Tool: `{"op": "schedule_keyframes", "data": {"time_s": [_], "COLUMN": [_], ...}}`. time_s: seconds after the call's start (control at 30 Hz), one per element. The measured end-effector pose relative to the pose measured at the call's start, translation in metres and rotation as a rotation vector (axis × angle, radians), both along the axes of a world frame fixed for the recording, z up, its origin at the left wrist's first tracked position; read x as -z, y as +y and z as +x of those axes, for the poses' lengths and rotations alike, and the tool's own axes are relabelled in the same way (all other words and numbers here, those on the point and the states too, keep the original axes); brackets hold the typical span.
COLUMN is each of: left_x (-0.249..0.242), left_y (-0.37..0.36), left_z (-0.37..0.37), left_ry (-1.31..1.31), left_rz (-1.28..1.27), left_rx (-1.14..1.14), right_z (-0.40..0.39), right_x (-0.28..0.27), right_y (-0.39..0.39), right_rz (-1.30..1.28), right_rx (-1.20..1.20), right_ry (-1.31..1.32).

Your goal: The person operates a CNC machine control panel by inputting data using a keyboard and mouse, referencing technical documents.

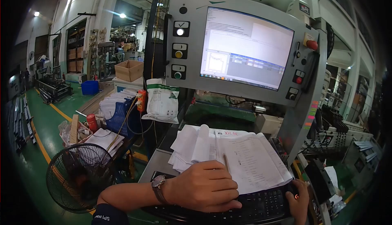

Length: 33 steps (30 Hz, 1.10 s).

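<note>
My left hand [204,186], with a wristwatch [158,183] on its wrist, lies curled over the black keyboard [261,204]. A thin pen [225,161] sticks out past its far side, in line with the closed fingers. The part of the pen under the hand is hidden. Past the keyboard's right end, my right hand [300,200] curls round a dark mouse [295,196] with a red-orange glow. Printed sheets [253,159] lie just beyond the keyboard, the left ones curled up and one marked in red.
A control panel with a lit screen [245,49] rises ahead, a red emergency button [311,45] at its right. To the left are a black fan [81,178], a blue basket [120,117] of papers and a white bag [162,102]. Machinery stands at the right.
</note>
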<state>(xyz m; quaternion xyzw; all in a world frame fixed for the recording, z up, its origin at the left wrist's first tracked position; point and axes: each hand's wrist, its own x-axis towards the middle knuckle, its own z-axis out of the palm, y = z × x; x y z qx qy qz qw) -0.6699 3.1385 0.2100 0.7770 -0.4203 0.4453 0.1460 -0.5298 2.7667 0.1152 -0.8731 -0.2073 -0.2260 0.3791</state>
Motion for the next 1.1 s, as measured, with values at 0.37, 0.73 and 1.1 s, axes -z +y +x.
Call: {"op": "schedule_keyframes", "data": {"time_s": [0.37, 0.73, 1.1], "left_x": [0.001, -0.007, 0.0], "left_y": [-0.017, -0.033, -0.031], "left_z": [-0.01, -0.027, -0.014], "left_ry": [-0.44, -0.362, -0.438], "left_rz": [-0.174, -0.323, -0.346], "left_rx": [0.285, 0.366, 0.38], "right_z": [0.008, 0.003, 0.002], "right_x": [0.012, 0.004, 0.003], "right_y": [-0.006, -0.001, 0.001], "right_rz": [0.031, 0.031, -0.013], "right_rx": [0.046, 0.024, 0.039], "right_ry": [-0.056, -0.014, 0.001]}}
